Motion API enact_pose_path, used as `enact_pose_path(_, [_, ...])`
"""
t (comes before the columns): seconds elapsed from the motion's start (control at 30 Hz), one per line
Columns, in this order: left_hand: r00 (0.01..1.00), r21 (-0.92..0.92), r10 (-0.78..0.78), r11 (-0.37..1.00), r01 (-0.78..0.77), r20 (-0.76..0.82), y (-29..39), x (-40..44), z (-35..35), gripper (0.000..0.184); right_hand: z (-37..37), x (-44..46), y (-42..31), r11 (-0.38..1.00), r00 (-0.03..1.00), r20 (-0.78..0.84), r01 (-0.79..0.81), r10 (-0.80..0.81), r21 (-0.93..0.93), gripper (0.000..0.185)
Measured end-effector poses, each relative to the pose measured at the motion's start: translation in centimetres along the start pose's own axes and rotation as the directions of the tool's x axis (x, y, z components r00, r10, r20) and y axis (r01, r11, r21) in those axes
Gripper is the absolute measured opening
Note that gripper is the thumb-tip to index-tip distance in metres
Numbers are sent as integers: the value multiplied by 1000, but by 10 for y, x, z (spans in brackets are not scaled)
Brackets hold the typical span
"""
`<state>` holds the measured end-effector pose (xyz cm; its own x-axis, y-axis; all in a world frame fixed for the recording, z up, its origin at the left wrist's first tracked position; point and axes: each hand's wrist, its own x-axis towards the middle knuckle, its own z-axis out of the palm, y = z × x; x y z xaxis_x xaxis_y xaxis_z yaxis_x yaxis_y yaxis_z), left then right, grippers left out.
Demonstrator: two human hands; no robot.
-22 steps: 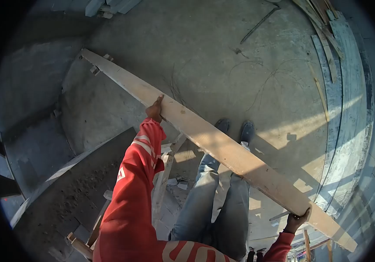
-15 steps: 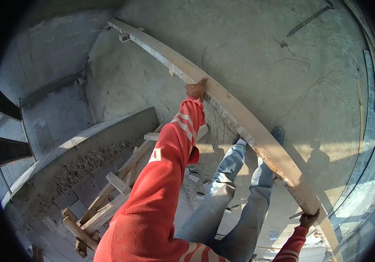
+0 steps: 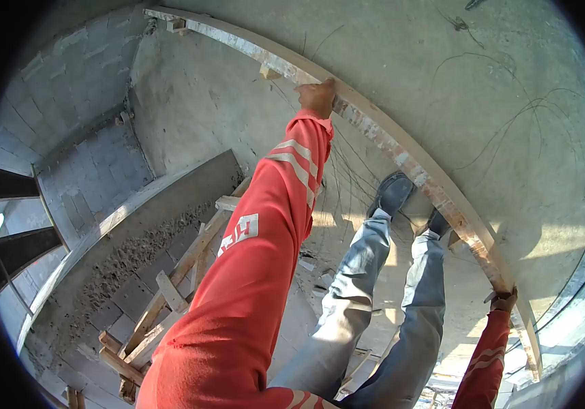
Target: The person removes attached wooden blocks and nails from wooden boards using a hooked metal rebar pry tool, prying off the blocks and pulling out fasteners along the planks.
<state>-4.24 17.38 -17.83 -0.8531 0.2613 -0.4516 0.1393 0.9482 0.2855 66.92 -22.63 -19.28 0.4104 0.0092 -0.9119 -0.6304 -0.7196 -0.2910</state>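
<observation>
A long wooden board (image 3: 428,160) runs diagonally across the head view, looking curved through the wide lens, with a rough, whitish-stained edge facing me. My left hand (image 3: 316,99) is closed around that edge in the upper middle. Lower right, my right hand (image 3: 503,300) grips the same board nearer its end. A small thin piece sticks out beside the right hand; its kind is unclear. Short wooden blocks, such as one block (image 3: 270,72), jut from the board's near side. My shoes (image 3: 394,192) are on the floor close beneath the board.
Wooden frame pieces (image 3: 170,293) lean at lower left beside a low concrete ledge (image 3: 135,225). A block wall (image 3: 88,157) rises at far left. Thin wires (image 3: 510,123) lie on the concrete floor (image 3: 374,48). Long pale boards (image 3: 578,300) are along the right side.
The board has tilted, showing more of its stained edge. My left hand has moved up and slightly right in view; my right hand is higher too. One foot has stepped forward.
</observation>
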Motion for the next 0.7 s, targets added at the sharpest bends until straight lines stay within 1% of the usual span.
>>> enact_pose_path(0.03, [996, 82, -24, 996, 30, -82, 1, 4, 7, 92, 4, 5, 2, 1000, 1000, -3, -2, 2, -6, 43])
enact_pose_path(0.1, [996, 73, -21, 997, 27, -81, 2, 0, 12, 95, 1, 19, 5, 1000, 1000, 5, -4, 4, 0, 44])
enact_pose_path(0.17, [996, 55, -78, 995, 81, -53, 12, -12, 4, 96, -17, 37, 13, 1000, 999, -48, -9, 8, -13, 46])
enact_pose_path(0.23, [997, 65, -63, 996, 65, -37, 6, -12, 4, 94, -45, 62, 16, 998, 993, 111, -39, 45, -53, 47])
enact_pose_path(0.27, [999, 46, -32, 998, 32, -9, 8, -16, 1, 93, -30, 45, 8, 996, 992, 100, -68, 75, -65, 47])
enact_pose_path(0.3, [1000, 31, -1, 1000, 1, 12, 11, -18, -4, 93, -19, 23, 0, 996, 992, 106, -59, 65, -62, 47])
enact_pose_path(0.33, [999, 75, -10, 997, 13, -41, 8, -12, 3, 92, -8, 3, -10, 988, 983, 138, -107, 122, -110, 46])
enact_pose_path(0.37, [999, 55, -7, 998, 10, -42, 2, -7, 7, 92, 3, -7, -16, 976, 970, 170, -145, 173, -162, 46])
enact_pose_path(0.43, [999, 57, 18, 998, -16, -34, -2, 1, 14, 92, 18, -28, -25, 983, 987, -19, -160, 159, -91, 54])
enact_pose_path(0.47, [998, 86, -12, 996, 17, -55, -1, 1, 16, 90, 25, -41, -34, 966, 964, -175, -225, 202, -127, 60])
enact_pose_path(0.5, [998, 64, -18, 998, 22, -55, 1, 0, 17, 90, 29, -48, -39, 944, 914, -330, -296, 236, -145, 67])
enact_pose_path(0.53, [999, 85, -15, 996, 19, -42, -1, -2, 14, 89, 27, -62, -43, 923, 928, -301, -296, 218, -246, 74])
enact_pose_path(0.57, [999, 108, -14, 994, 17, -29, -3, -4, 11, 87, 40, -87, -51, 849, 952, -293, -224, 86, -479, 66])
enact_pose_path(0.6, [999, 92, -18, 996, 21, -31, -10, 0, 14, 87, 43, -96, -50, 740, 966, -246, -109, -77, -663, 58])
enact_pose_path(0.63, [999, 60, 7, 998, -10, 35, -26, 11, 18, 98, 45, -111, -45, 584, 960, -161, 3, -229, -812, 50])
enact_pose_path(0.67, [995, 23, 30, 999, -32, 92, -35, 19, 17, 109, 52, -125, -45, 465, 960, -60, 78, -275, -882, 43])
enact_pose_path(0.7, [997, 1, 16, 1000, -16, 80, -39, 20, 10, 109, 58, -143, -47, 328, 950, 44, 151, -310, -932, 36])
